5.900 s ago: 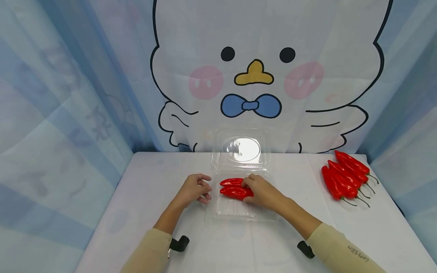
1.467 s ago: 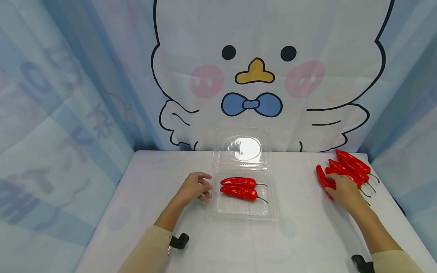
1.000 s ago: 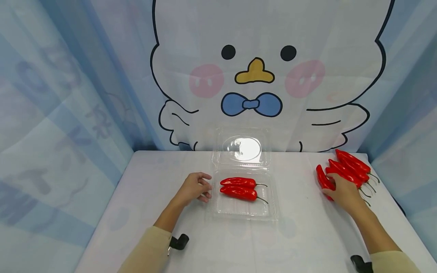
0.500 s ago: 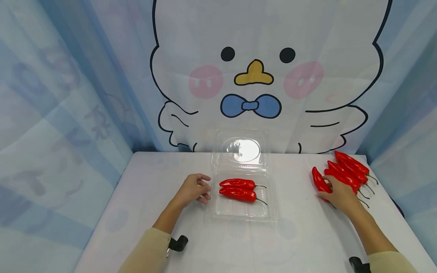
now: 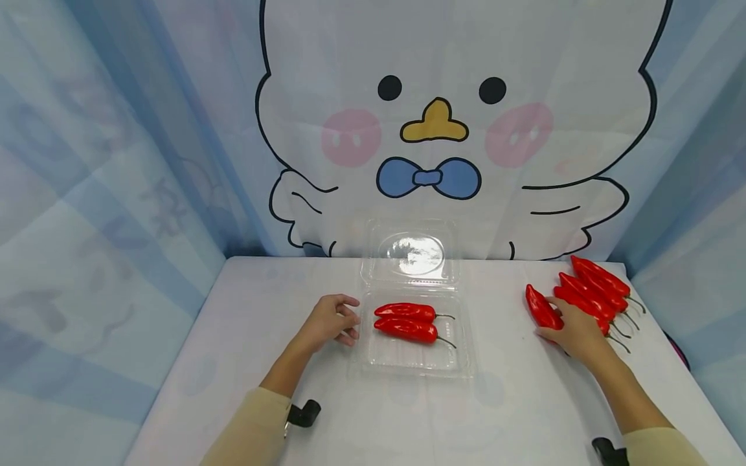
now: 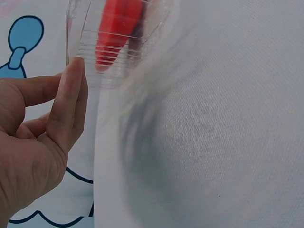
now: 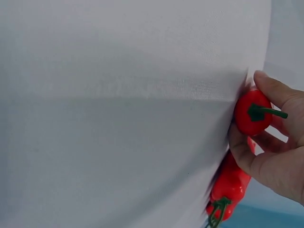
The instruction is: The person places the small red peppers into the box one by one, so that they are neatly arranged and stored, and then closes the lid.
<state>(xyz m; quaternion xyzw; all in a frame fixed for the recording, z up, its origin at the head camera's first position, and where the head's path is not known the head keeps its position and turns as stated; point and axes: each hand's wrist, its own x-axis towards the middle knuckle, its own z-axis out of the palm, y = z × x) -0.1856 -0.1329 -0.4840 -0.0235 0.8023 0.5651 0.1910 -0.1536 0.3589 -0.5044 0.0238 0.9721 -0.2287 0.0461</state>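
My right hand (image 5: 578, 333) pinches a red chili pepper (image 5: 542, 309) between thumb and fingers, just left of the pile at the table's right side. In the right wrist view, that pepper's green stem end faces the camera, and another pepper (image 7: 231, 183) lies close by. A clear plastic clamshell box (image 5: 408, 364) stands at the middle with its lid raised. Two red peppers, an upper one (image 5: 405, 312) and a lower one (image 5: 406, 329), lie side by side in it, stems to the right. My left hand (image 5: 328, 323), fingers loosely bent, holds nothing beside the box's left edge.
Several more red peppers (image 5: 600, 279) lie slanted together at the table's back right corner, stems toward the right. A white cloth covers the table (image 5: 280, 285). Behind it hangs a curtain (image 5: 449, 226) with a cartoon figure; the box lid (image 5: 416, 255) stands near it.
My right hand has gone from the box to the pile, gripped one pepper there and drawn it slightly left, apart from the others. My left hand has stayed beside the box.
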